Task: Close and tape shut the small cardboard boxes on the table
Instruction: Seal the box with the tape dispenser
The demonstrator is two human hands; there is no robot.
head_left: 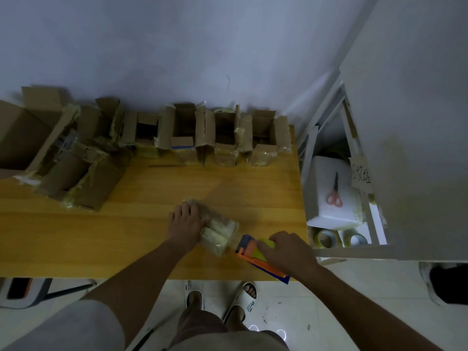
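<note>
Left fingers [188, 211] pressing small tape-wrapped cardboard box [219, 230]; right fingers [266, 247] gripping orange-blue tape dispenser [255, 254]; beyond, apparently six open-flapped brown boxes [182, 130] left.

Your tape dispenser [255, 254] shows orange, blue and a yellow-green patch; the box [217, 230] beside it gleams pale yellow under tape. Honey-yellow wood-grain surface [126, 229], brown open boxes [182, 130] behind, red-handled scissors [334, 192] on white foam [329, 214].

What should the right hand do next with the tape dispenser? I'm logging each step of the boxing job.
Probably draw the tape dispenser further away from the small box to finish and cut the strip. The left hand presses the box to the table, the right hand grips the dispenser just off the box's near end, which already looks tape-covered.
</note>
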